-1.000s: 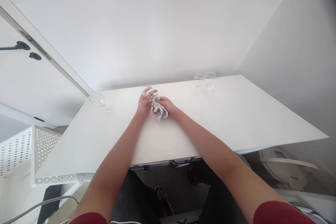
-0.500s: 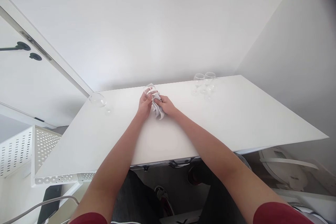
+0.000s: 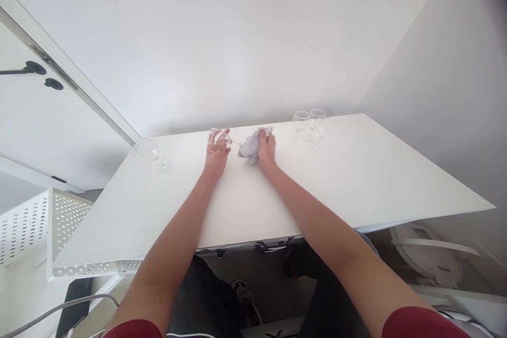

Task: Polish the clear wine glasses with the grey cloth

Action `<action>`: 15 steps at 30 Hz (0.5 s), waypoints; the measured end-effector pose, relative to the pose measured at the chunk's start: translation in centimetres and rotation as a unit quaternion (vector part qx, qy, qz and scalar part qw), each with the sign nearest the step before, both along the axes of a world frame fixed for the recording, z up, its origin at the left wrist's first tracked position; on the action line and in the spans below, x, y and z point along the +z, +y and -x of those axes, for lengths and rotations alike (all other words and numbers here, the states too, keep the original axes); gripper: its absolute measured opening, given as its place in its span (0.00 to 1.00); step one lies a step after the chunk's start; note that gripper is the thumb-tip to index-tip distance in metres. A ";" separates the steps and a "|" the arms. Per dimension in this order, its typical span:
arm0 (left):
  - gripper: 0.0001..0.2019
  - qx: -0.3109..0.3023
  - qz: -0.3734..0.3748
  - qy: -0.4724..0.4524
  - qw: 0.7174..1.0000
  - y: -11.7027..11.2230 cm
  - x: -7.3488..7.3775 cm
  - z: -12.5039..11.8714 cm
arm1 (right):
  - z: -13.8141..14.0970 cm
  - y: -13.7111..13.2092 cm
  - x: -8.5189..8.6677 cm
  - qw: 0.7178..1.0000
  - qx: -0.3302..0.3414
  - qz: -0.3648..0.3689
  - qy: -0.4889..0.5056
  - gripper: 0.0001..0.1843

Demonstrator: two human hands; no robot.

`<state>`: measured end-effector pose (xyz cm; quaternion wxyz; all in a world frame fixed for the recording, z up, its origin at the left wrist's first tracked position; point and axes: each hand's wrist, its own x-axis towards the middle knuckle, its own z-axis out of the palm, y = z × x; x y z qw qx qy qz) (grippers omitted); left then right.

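Note:
My left hand (image 3: 217, 156) holds a clear wine glass (image 3: 214, 136) by its bowl, tilted sideways with the rim to the left and the stem pointing right. In my right hand (image 3: 267, 149) is a light grey cloth (image 3: 249, 149), its fingers closed on the fabric beside the glass's stem. The cloth seems to cover the foot of the glass, which I cannot see. Both hands are above the far middle part of the white table (image 3: 245, 211).
At the left of the table another wine glass (image 3: 147, 150) lies on its side. Two wine glasses stand upright at the back right, the nearer-left one (image 3: 301, 120) beside the other (image 3: 317, 118). A white perforated basket (image 3: 71, 216) adjoins the table's left edge. A wall rises behind.
My right hand has moved right with the cloth, away from the glass's bowl. The glass in my left hand has turned onto its side, and its stem now shows between my hands.

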<state>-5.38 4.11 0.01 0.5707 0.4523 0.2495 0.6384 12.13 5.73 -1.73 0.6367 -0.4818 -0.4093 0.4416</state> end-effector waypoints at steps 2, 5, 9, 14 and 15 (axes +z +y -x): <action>0.29 0.012 -0.014 0.009 1.000 0.0 0.0 -0.2 | 0.1 0.1 0.1 0.997 0.001 0.047 0.061 0.14; 0.32 0.014 -0.042 0.038 0.998 -0.2 0.0 -0.6 | 0.8 -0.3 0.5 0.971 0.138 0.058 0.185 0.14; 0.33 0.018 -0.059 0.052 0.997 -0.4 0.0 -0.6 | 1.1 -0.7 0.8 0.954 0.223 0.017 0.198 0.15; 0.33 0.023 -0.071 0.071 0.995 -0.5 0.0 -0.6 | 0.7 -0.4 0.0 0.984 0.160 0.031 0.072 0.14; 0.34 0.026 -0.072 0.079 0.994 -0.5 0.1 -0.6 | 0.6 -0.3 -0.2 0.990 0.128 0.033 0.045 0.14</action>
